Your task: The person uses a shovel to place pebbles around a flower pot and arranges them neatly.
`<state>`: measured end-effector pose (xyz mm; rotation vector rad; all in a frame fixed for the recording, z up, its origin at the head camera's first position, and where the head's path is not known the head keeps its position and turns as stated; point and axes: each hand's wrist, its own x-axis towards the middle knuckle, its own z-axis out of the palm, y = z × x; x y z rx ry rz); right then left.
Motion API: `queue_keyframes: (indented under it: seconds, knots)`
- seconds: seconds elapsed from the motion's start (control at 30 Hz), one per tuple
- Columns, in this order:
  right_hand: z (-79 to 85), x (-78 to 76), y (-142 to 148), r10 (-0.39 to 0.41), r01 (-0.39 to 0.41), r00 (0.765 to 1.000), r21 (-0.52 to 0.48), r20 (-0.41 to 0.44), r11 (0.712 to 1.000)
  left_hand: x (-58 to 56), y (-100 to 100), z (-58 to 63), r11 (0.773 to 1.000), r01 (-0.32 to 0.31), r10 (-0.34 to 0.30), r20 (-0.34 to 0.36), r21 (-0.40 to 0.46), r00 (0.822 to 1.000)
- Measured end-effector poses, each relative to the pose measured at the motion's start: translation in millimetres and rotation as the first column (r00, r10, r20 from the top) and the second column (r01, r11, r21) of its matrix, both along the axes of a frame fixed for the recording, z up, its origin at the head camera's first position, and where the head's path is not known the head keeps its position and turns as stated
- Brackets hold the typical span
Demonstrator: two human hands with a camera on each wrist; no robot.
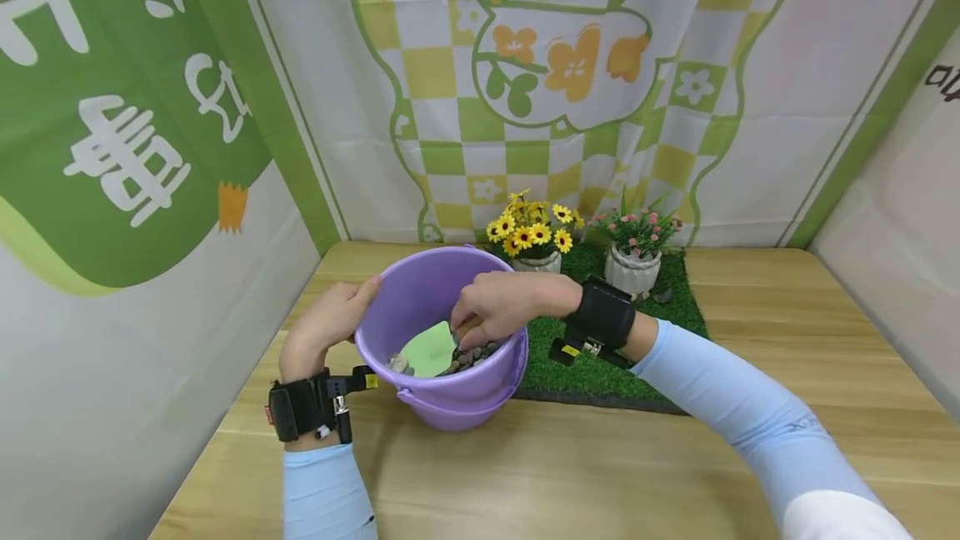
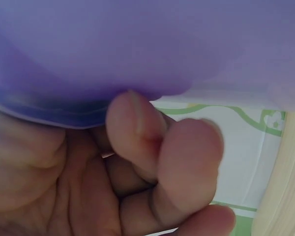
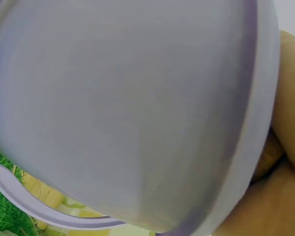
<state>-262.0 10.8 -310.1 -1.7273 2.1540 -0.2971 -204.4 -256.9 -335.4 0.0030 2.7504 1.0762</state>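
A purple bucket (image 1: 450, 397) stands tilted toward me on the table. My left hand (image 1: 333, 322) grips its rim at the left, thumb on top; in the left wrist view the curled fingers (image 2: 189, 162) lie beneath the rim, against the outer wall (image 2: 137, 49). Inside the bucket, my right hand (image 1: 504, 304) holds a small shovel by its brown handle (image 1: 468, 327). Its light green blade (image 1: 430, 350) lies among dark pebbles (image 1: 474, 357), with a few pale stones (image 1: 398, 363) at the left. From the right wrist, the bucket wall (image 3: 128, 108) hides most of that hand.
A green artificial grass mat (image 1: 600, 380) lies right of the bucket, partly behind it. On it stand a pot of yellow flowers (image 1: 534, 233) and a white pot of pink flowers (image 1: 633, 269). The bucket's handle (image 1: 517, 373) hangs down. Printed cloth (image 1: 540, 157) walls the wooden table (image 1: 600, 473).
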Motion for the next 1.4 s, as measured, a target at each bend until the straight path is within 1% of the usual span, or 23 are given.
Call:
queue_keyframes:
  seconds: [0.2, 0.37, 0.63, 0.83, 1.07, 1.4]
  knots:
    - [-1.6, 5.9, 6.3, -0.018, 0.018, 1.0, -0.035, 0.003, 0.999, -0.1, -1.0, -2.2, 1.0, -0.011, 0.011, 0.005, -0.013, 1.0]
    - [-2.9, 6.7, 12.3, -0.046, 0.047, 0.999, -0.096, 0.02, 0.994, -0.5, -1.1, -2.8, 1.0, -0.008, 0.008, -0.004, 0.001, 1.0]
    - [-7.2, 7.4, 14.9, -0.064, 0.062, 0.998, -0.136, -0.013, 0.989, -0.9, -2.0, -2.8, 1.0, -0.007, 0.007, 0.0, 0.005, 1.0]
    - [-8.1, 6.8, 14.3, -0.088, 0.086, 0.996, -0.189, -0.006, 0.978, -1.4, -1.9, -2.9, 1.0, -0.019, 0.019, 0.0, 0.004, 1.0]
    - [-7.2, 6.4, 15.6, -0.089, 0.088, 0.996, -0.199, 0.005, 0.976, -1.8, -2.4, -3.8, 1.0, -0.014, 0.014, 0.004, 0.003, 1.0]
    - [-5.9, 4.6, 16.1, -0.092, 0.086, 0.996, -0.223, -0.018, 0.971, -1.1, -2.2, -3.1, 0.999, -0.018, 0.017, 0.016, 0.039, 1.0]
